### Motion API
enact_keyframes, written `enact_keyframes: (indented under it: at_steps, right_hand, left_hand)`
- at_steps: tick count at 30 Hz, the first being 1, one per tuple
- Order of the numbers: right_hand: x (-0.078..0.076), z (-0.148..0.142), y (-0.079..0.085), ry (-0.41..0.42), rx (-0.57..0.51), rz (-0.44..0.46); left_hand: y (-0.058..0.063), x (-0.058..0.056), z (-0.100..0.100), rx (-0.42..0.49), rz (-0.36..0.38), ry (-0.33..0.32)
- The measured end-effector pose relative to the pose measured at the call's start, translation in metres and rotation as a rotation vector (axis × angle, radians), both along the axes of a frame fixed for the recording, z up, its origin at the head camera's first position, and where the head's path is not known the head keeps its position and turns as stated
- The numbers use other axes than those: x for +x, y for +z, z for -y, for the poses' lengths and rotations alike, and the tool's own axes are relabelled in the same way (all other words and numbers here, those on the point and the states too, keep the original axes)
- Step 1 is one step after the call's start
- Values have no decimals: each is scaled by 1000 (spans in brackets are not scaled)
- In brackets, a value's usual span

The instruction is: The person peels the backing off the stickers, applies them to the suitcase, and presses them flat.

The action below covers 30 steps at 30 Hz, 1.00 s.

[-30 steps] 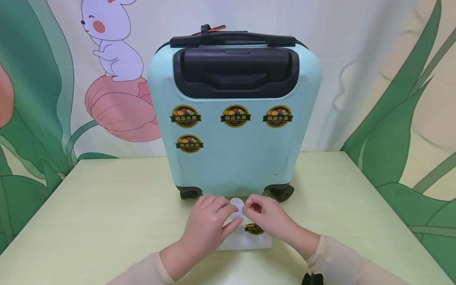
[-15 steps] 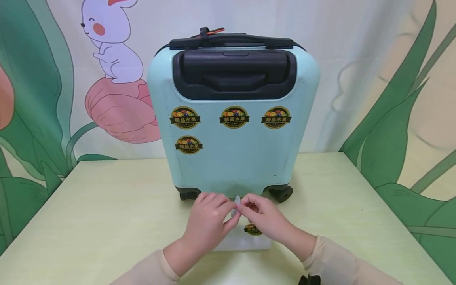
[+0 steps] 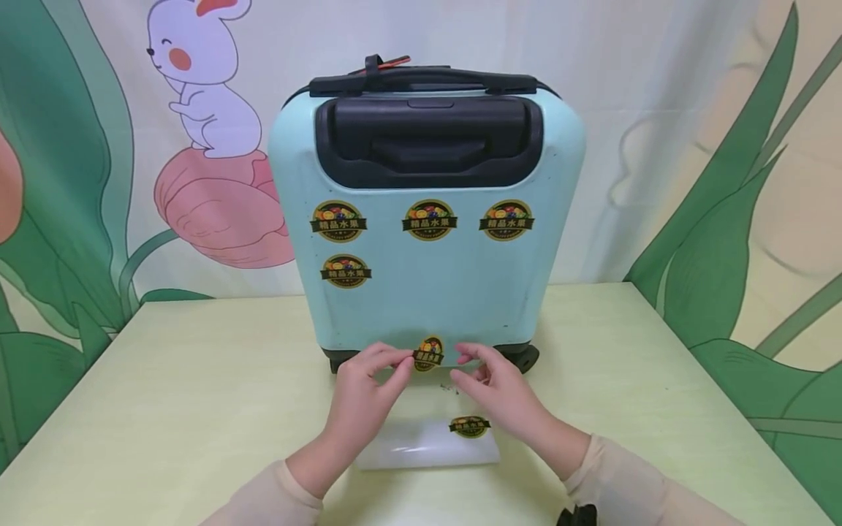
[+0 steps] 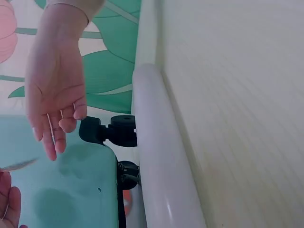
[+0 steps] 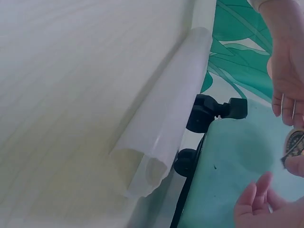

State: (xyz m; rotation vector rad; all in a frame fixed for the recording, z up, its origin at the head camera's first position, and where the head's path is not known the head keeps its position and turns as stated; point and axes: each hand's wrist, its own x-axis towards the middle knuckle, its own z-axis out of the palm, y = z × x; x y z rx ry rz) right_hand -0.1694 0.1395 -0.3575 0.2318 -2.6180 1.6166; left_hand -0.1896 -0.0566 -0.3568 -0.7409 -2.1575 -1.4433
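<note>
My left hand (image 3: 365, 391) pinches the edge of a round black-and-gold fruit sticker (image 3: 429, 354), its printed side facing me, before the lower part of the pale blue suitcase (image 3: 434, 307). Just right of the sticker, my right hand (image 3: 503, 391) is apart from it, fingers loosely bent with nothing between them. Below both hands lies a curled white backing sheet (image 3: 414, 449), with another fruit sticker (image 3: 470, 427) at its right end. In the left wrist view the held sticker (image 4: 19, 165) shows edge-on; in the right wrist view the sticker (image 5: 294, 141) is partly cut off.
Several matching stickers, such as the top middle sticker (image 3: 430, 220), are on the suitcase front. The suitcase stands upright on wheels (image 3: 522, 358) on a pale table (image 3: 210, 394). Behind hangs a printed cloth (image 3: 658, 146). A small black object (image 3: 577, 515) shows at the bottom edge.
The sticker has turned from its white back to its printed side and risen slightly. My right hand has let go of it and moved right, while the left keeps its pinch.
</note>
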Motion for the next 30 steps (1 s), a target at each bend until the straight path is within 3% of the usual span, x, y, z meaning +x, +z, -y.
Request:
enact_keyframes:
  at_steps: [6, 14, 18, 24, 30]
  right_hand:
    - [-1, -1, 4, 12, -38, 10]
    - [-3, -2, 10, -7, -78, 18]
    - [-4, -2, 14, -10, -118, 14]
    - [-5, -2, 23, 27, -114, -74]
    - [-9, 1, 36, 61, -50, -216]
  left_hand:
    - [0, 2, -1, 131, 90, -66]
    - [0, 0, 0, 201, 201, -108]
    - [0, 0, 0, 209, 217, -121]
    - [1, -3, 1, 202, 157, -113]
    - [3, -8, 4, 111, -56, -39]
